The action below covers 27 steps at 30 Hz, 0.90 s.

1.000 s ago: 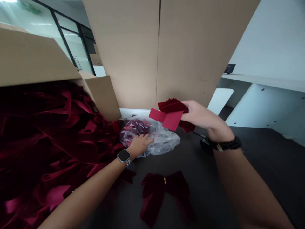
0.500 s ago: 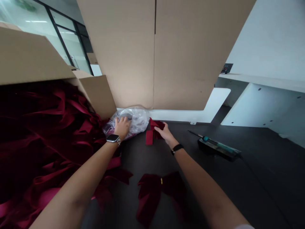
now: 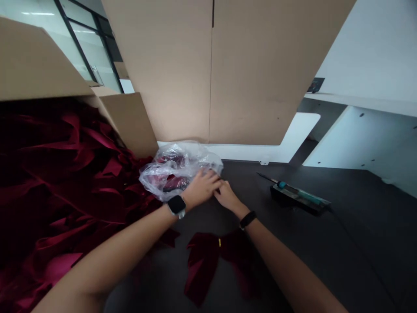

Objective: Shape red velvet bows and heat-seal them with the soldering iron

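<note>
A clear plastic bag (image 3: 176, 167) with dark red pieces inside lies on the dark table (image 3: 325, 252) by the cardboard box. My left hand (image 3: 202, 187), with a smartwatch on the wrist, rests on the bag's right end, its fingers curled over the plastic. My right hand (image 3: 228, 198) touches it from the right, with its fingertips hidden under the left hand at the bag's edge. The folded red ribbon piece is out of sight. A finished dark red velvet bow (image 3: 215, 254) with a gold centre lies nearer to me, between my forearms.
An open cardboard box (image 3: 127, 121) on the left spills a big heap of dark red ribbons (image 3: 58, 174). Tall cardboard sheets (image 3: 211, 69) stand behind the bag. A teal-handled tool on a black stand (image 3: 298, 198) lies to the right. White furniture (image 3: 358, 134) is at the far right.
My right hand brought the folded red piece down from the air to the bag, and the piece is no longer visible. My left hand shifted to the bag's right end, meeting the right hand.
</note>
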Tool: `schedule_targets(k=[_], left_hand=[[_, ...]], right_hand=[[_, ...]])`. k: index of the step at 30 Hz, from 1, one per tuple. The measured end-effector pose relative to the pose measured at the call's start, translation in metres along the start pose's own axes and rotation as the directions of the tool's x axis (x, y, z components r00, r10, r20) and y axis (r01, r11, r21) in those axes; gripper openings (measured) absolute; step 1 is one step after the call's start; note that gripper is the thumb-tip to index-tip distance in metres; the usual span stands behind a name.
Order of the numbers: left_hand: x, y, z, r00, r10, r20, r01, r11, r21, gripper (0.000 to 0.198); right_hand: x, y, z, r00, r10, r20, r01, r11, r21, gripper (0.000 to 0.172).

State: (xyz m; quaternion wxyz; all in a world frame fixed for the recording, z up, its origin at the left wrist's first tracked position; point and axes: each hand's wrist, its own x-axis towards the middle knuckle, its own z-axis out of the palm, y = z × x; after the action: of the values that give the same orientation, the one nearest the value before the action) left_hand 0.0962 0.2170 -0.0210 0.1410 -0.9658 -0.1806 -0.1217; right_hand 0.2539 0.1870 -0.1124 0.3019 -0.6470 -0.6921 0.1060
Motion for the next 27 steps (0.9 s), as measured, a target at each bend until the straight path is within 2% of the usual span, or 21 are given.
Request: schedule_targets(k=[1,4,6,7,10,13,17,22,24,27], left_hand=[[-0.002,-0.018,0.011,0.99,-0.123,0.065,0.12,0.992,0.044,0.028],[-0.016,-0.078,0.029,0.933,-0.349,0.087,0.34,0.935,0.106,0.031],[-0.026,-0.105,0.036,0.879,-0.466,0.098,0.452,0.882,0.138,0.029],[-0.028,-0.113,0.039,0.861,-0.499,0.097,0.483,0.862,0.15,0.029],[-0.027,-0.115,0.048,0.83,-0.55,0.087,0.531,0.829,0.174,0.033],[-0.018,-0.112,0.057,0.804,-0.585,0.104,0.563,0.807,0.18,0.036],[-0.005,-0.118,0.063,0.76,-0.635,0.139,0.613,0.771,0.172,0.035],[0.016,-0.119,0.061,0.699,-0.673,0.242,0.66,0.737,0.143,0.026],[0.019,-0.117,0.05,0.706,-0.646,0.291,0.646,0.755,0.108,0.029],[0.014,-0.109,0.018,0.771,-0.533,0.35,0.568,0.823,0.003,0.025]], right_hand=[[-0.005,0.001,-0.001,1.0,-0.008,0.013,0.008,1.0,-0.005,0.027],[-0.01,0.003,-0.007,0.999,-0.001,0.034,0.002,1.0,-0.024,0.031],[-0.001,0.003,-0.008,1.0,0.019,0.023,-0.017,0.999,-0.047,0.037],[0.007,0.002,-0.007,0.999,0.031,0.015,-0.03,0.998,-0.059,0.039],[0.035,-0.007,0.0,0.998,0.061,-0.002,-0.061,0.994,-0.091,0.045],[0.047,-0.019,0.008,0.997,0.072,0.01,-0.071,0.991,-0.11,0.034],[0.028,-0.03,0.008,0.999,0.04,0.013,-0.039,0.995,-0.089,0.012],[0.003,-0.023,0.0,0.998,0.036,-0.06,-0.032,0.997,0.075,0.009],[0.003,-0.015,-0.003,0.993,0.073,-0.089,-0.056,0.982,0.182,0.011],[0.01,-0.001,-0.004,0.987,0.142,-0.075,-0.104,0.921,0.375,0.018]])
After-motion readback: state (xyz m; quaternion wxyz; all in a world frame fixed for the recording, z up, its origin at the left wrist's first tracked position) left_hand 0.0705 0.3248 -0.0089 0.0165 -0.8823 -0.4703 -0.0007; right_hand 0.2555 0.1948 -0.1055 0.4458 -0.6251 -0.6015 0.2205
